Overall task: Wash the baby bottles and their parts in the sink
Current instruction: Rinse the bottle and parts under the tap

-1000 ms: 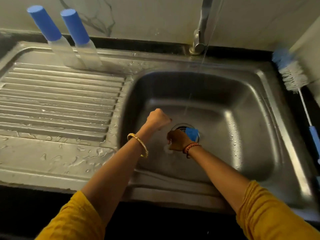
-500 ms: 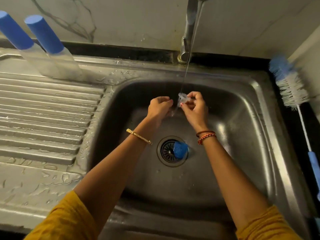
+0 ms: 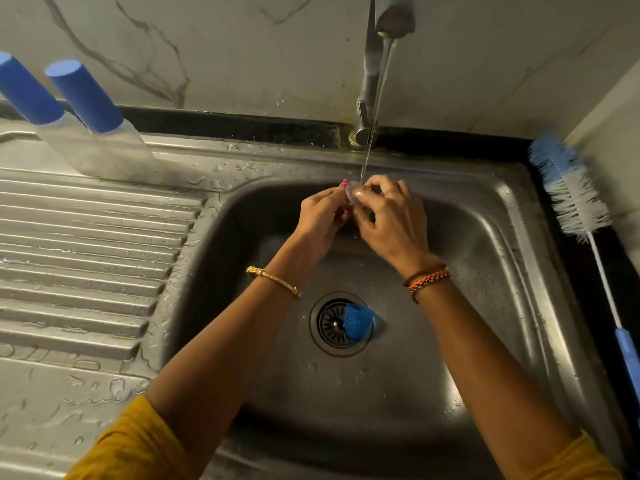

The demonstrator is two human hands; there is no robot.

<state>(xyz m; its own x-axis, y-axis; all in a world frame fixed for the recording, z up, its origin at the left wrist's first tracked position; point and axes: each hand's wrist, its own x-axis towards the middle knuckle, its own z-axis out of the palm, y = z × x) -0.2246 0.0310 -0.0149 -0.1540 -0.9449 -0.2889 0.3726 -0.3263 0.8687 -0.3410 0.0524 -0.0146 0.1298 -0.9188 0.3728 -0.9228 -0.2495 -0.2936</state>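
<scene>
Both hands have come up from the drain. The left hand (image 3: 320, 216) and right hand (image 3: 389, 216) now pinch the clear teat (image 3: 355, 195) under the running water (image 3: 372, 116). It is being rinsed. The blue ring (image 3: 358, 325) waits on the drain (image 3: 329, 323).

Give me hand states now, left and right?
Left hand: pinches the clear teat under the water stream.
Right hand: fingers curled round the same teat.

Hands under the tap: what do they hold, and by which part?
A small clear bottle part, pinched at its edges by the fingers of the left hand and right hand.
</scene>
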